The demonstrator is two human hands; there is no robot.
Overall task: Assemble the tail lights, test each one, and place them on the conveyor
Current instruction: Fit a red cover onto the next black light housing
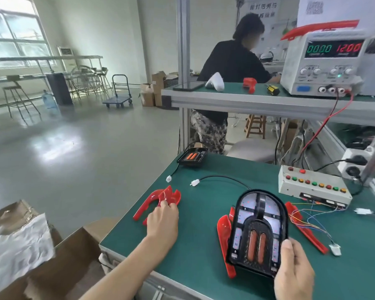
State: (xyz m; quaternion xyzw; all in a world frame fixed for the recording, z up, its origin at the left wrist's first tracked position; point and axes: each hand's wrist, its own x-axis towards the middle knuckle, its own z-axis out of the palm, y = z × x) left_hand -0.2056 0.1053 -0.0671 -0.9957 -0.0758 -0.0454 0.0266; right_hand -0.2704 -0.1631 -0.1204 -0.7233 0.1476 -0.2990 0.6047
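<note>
My right hand (293,271) grips the lower right edge of a black tail-light housing (259,230), tilted up over a red lens (224,234) lying on the green bench. A black cable runs from the housing to a white plug (194,182). My left hand (163,219) holds a second red U-shaped lens (155,199) near the bench's left edge, fingers curled on its middle. Another black housing (192,157) sits at the far left corner, its white plug (168,178) on the mat.
A white test box with coloured buttons (312,187) stands at the right, coloured wires (307,219) trailing from it. A power supply (325,61) reading 12.00 sits on the upper shelf. Open cardboard boxes (52,256) stand left of the bench. A person works behind the shelf.
</note>
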